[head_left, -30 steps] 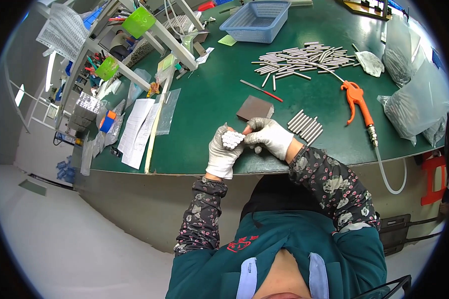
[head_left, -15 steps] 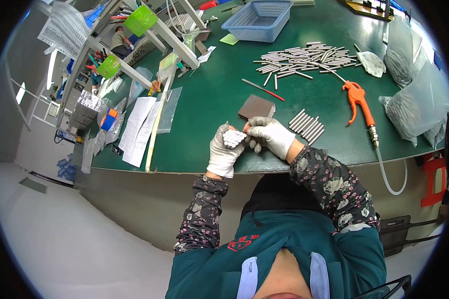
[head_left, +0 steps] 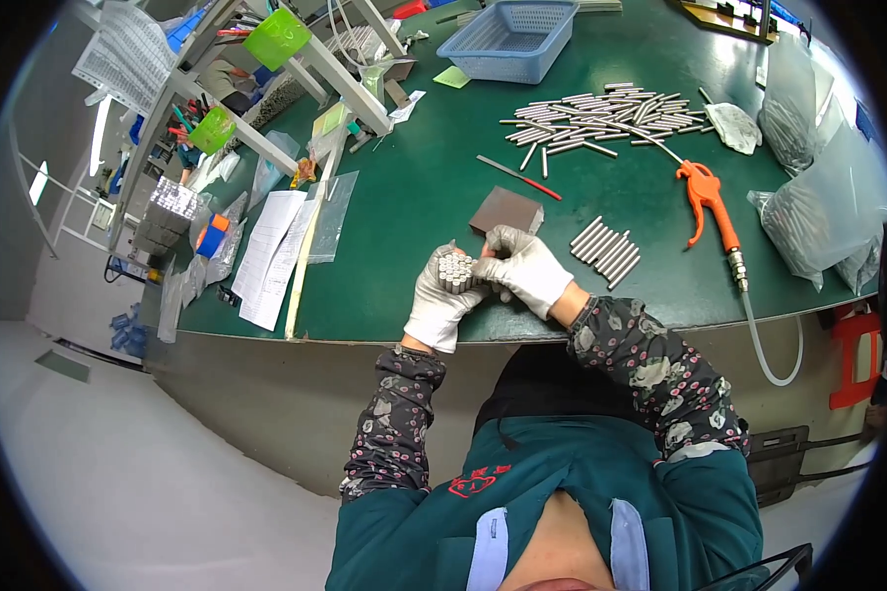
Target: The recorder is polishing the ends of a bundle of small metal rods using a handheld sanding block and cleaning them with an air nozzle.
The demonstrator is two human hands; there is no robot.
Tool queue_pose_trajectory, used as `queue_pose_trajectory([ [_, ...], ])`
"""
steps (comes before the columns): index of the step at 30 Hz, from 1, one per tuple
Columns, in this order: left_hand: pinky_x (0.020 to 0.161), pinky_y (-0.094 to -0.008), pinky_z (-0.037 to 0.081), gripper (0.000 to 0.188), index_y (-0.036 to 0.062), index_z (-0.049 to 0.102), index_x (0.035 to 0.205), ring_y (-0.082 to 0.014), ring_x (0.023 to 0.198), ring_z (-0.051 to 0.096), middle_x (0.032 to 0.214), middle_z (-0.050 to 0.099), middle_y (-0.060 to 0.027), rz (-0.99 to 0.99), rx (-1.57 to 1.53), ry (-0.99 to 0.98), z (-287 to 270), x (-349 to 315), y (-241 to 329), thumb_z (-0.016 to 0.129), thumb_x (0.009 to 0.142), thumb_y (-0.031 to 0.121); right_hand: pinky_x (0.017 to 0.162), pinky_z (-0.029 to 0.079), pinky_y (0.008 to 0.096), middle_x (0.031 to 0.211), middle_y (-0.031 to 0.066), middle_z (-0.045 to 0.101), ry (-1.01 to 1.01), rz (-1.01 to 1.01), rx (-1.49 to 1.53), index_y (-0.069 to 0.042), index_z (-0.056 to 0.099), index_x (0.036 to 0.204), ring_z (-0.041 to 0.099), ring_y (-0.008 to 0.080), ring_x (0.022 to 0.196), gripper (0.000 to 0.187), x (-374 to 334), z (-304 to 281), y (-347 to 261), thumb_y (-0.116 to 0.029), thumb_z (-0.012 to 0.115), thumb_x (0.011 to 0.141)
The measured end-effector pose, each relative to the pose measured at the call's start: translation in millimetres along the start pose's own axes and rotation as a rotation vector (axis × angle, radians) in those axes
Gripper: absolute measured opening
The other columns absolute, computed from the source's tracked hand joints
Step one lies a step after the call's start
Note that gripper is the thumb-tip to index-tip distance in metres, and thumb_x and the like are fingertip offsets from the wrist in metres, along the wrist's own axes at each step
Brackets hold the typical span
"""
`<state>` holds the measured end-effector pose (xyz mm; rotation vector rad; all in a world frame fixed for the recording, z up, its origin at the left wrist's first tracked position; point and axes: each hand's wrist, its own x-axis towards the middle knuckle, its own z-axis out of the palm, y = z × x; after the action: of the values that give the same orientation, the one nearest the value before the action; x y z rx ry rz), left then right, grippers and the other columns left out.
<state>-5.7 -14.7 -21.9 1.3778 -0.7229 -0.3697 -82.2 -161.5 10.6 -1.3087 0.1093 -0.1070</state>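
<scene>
My left hand [head_left: 438,303], in a white glove, is closed around a bundle of metal pins [head_left: 456,273], their round ends facing up. My right hand [head_left: 528,272], gloved too, has its fingers bent against the right side of that bundle; whether it grips a single pin is hidden. Just beyond the hands lies a brown block [head_left: 507,211]. To the right of my right hand a short row of loose pins [head_left: 606,251] rests on the green table [head_left: 404,212]. Farther back spreads a large heap of similar pins [head_left: 601,116].
An orange air gun [head_left: 705,197] with a hose lies at right, near plastic bags of parts [head_left: 808,217]. A red-handled file [head_left: 519,177] lies behind the block. Papers [head_left: 274,258] are at left, a blue basket [head_left: 511,41] at the back. The table's front edge runs below my hands.
The bundle's ends have turned from bright white to grey as it tilted slightly. Both hands have shifted a little to the left, and my right fingers have curled closer over the bundle.
</scene>
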Motion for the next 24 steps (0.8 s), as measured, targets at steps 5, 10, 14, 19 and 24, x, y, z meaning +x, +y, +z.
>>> queue_pose_trajectory([
  [5, 0.076, -0.0253, 0.049, 0.059, 0.0055, 0.043, 0.112, -0.0131, 0.085, 0.058, 0.095, 0.055, -0.0022, -0.154, -0.112, -0.048, -1.5, 0.3, 7.9, 0.069, 0.062, -0.011, 0.040, 0.038, 0.0195, 0.066, 0.0010, 0.052, -0.021, 0.056, 0.039, -0.005, 0.053, 0.084, 0.048, 0.0072, 0.049, 0.016, 2.3, -1.2, -0.8, -0.019, 0.061, 0.080],
  [10, 0.076, -0.0275, 0.050, 0.058, 0.0066, 0.043, 0.113, -0.0155, 0.087, 0.059, 0.096, 0.056, -0.0027, -0.131, -0.144, -0.093, -2.9, -0.4, 5.0, 0.067, 0.064, -0.014, 0.038, 0.038, 0.0199, 0.067, 0.0023, 0.053, -0.009, 0.056, -0.002, -0.004, 0.053, 0.087, 0.048, 0.0079, 0.048, 0.016, 4.8, 3.6, 3.7, -0.020, 0.055, 0.084],
  [14, 0.076, -0.0290, 0.051, 0.057, 0.0074, 0.043, 0.113, -0.0179, 0.087, 0.060, 0.093, 0.058, -0.0049, -0.125, -0.212, -0.053, 0.8, -2.4, 7.1, 0.065, 0.066, -0.015, 0.038, 0.040, 0.0211, 0.068, 0.0042, 0.052, 0.013, 0.068, 0.041, -0.003, 0.050, 0.096, 0.049, 0.0094, 0.047, 0.018, 5.4, 5.6, 3.6, -0.018, 0.050, 0.087],
  [19, 0.075, -0.0298, 0.051, 0.058, 0.0083, 0.041, 0.115, -0.0186, 0.086, 0.060, 0.089, 0.059, -0.0075, -0.101, -0.225, -0.118, -3.1, -2.4, 4.9, 0.063, 0.067, -0.016, 0.041, 0.042, 0.0227, 0.070, 0.0056, 0.052, -0.026, 0.090, 0.167, -0.001, 0.046, 0.101, 0.051, 0.0115, 0.050, 0.019, 2.6, 0.9, -0.2, -0.015, 0.046, 0.088],
  [24, 0.075, -0.0294, 0.051, 0.059, 0.0093, 0.041, 0.115, -0.0177, 0.086, 0.060, 0.090, 0.058, -0.0064, -0.034, -0.161, -0.117, -2.7, -2.7, 3.4, 0.062, 0.066, -0.017, 0.042, 0.043, 0.0234, 0.071, 0.0062, 0.053, -0.036, 0.087, 0.157, -0.001, 0.046, 0.102, 0.052, 0.0123, 0.051, 0.020, 2.2, -2.0, 1.3, -0.014, 0.045, 0.087],
])
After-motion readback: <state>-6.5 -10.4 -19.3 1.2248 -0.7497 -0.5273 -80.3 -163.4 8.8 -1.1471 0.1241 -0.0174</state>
